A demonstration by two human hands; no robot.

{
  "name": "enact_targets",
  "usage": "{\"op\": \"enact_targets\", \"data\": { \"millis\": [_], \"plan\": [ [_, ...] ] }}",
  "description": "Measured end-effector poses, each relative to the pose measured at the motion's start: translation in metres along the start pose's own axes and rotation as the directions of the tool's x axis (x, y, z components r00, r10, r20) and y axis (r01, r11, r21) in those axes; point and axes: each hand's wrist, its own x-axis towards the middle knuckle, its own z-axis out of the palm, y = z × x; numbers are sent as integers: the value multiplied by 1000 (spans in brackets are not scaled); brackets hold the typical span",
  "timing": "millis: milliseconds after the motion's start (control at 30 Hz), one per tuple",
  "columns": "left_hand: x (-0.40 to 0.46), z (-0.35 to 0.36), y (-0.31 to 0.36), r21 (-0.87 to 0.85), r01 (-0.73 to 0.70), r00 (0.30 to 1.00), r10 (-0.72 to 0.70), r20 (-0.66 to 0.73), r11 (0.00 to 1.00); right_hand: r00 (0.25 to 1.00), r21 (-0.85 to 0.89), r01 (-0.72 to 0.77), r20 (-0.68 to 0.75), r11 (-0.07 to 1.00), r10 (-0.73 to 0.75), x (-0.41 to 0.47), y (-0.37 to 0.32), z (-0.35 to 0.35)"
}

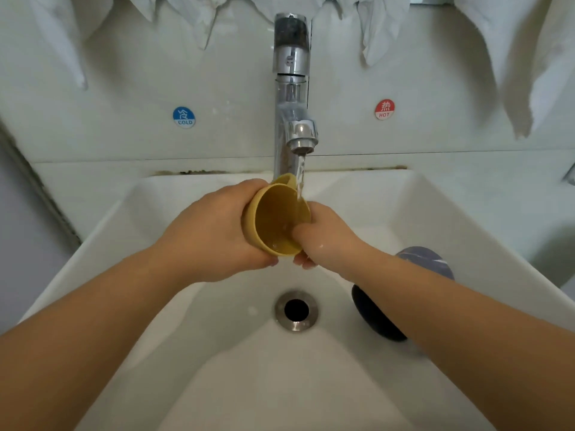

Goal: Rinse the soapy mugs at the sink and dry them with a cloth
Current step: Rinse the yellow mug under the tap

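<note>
At frame centre I see a white sink [435,213]; a chrome tap [292,88] above it runs water onto a yellow mug [277,219], tilted mouth toward me; my left hand [211,231] wraps its fingers round the mug's outside; my right hand [323,234] hooks its thumb inside the rim, fingers curled beneath; a dark mug [373,312] lies at lower right, beside the drain [296,311].

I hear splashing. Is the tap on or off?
On. A stream of water runs from the tap onto the yellow mug.
</note>
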Motion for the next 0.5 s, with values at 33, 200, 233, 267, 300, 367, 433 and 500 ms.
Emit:
{"op": "enact_targets", "data": {
  "millis": [33, 200, 233, 267, 300, 367, 433, 500],
  "plan": [
    [0, 0, 0, 29, -4, 1000, 5, -22, 1000, 998, 25, -56, 40, 998, 55, -1, 0, 2],
    [1, 4, 1, 55, -8, 994, 14, -109, 998, 951, 276, -279, 215, 920, 224, -8, 0, 8],
    [1, 4, 2, 55, -3, 992, 10, -128, 998, 941, 309, -307, 238, 900, 239, -9, -2, 8],
    [1, 4, 2, 64, 7, 991, 1, -134, 998, 939, 320, -313, 248, 894, 240, -9, -3, 7],
    [1, 4, 2, 80, 16, 992, -6, -127, 997, 946, 290, -288, 232, 913, 225, -8, -4, 6],
    [1, 4, 2, 104, 25, 996, -16, -87, 994, 977, 104, -174, 141, 979, 159, -4, -4, 1],
    [1, 3, 1, 94, 22, 999, -17, -50, 995, 994, -66, -81, 67, 995, 86, -1, -2, -2],
    [2, 1, 1, 87, 15, 1000, -13, -21, 996, 998, -163, -50, 24, 985, 55, 1, 0, -5]
  ]
}}
